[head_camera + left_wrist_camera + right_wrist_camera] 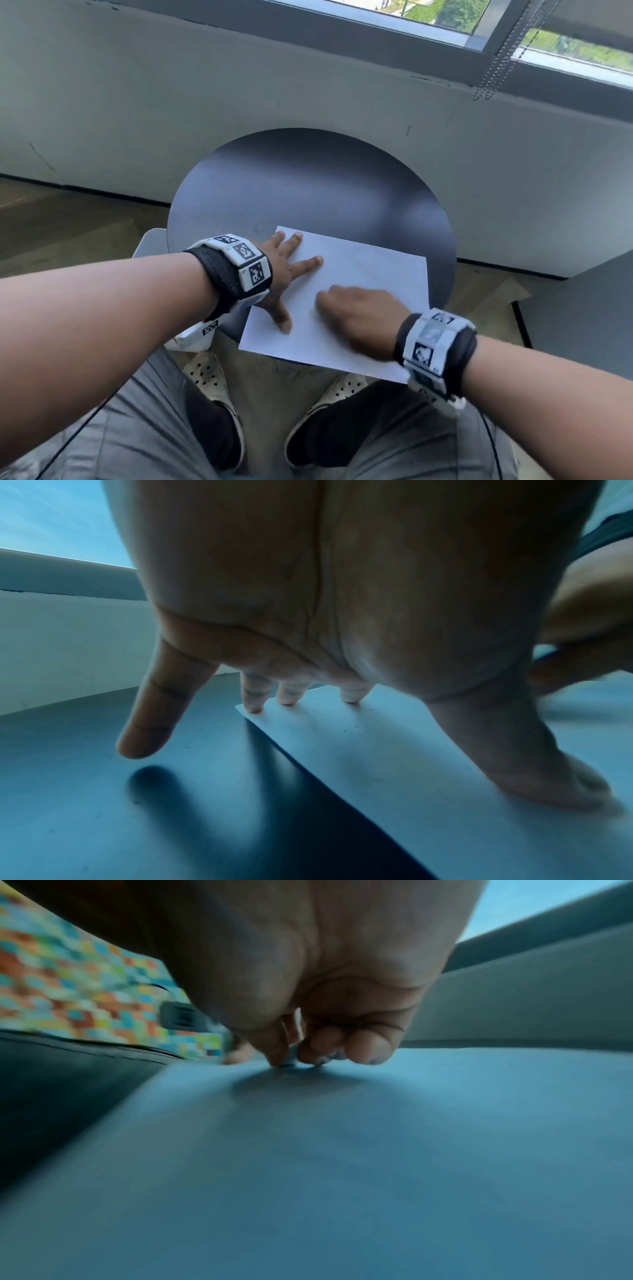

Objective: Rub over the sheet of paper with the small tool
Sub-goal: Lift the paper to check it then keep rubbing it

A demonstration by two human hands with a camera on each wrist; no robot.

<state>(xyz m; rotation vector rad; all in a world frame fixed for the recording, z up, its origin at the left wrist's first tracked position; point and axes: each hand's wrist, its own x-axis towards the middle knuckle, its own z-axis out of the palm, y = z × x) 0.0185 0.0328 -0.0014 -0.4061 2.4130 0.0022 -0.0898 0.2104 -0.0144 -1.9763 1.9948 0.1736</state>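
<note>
I note the sheet of paper at lower centre of the head view, on the round table. My left hand presses it, fingers spread flat. My right hand pinches a small pale tool against it.

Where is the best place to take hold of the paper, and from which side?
Probably the near edge of the paper, from the person's side. That strip overhangs the round table, so fingers can pinch above and below; elsewhere it lies flat. The left hand presses it and the right hand rubs on it.
</note>
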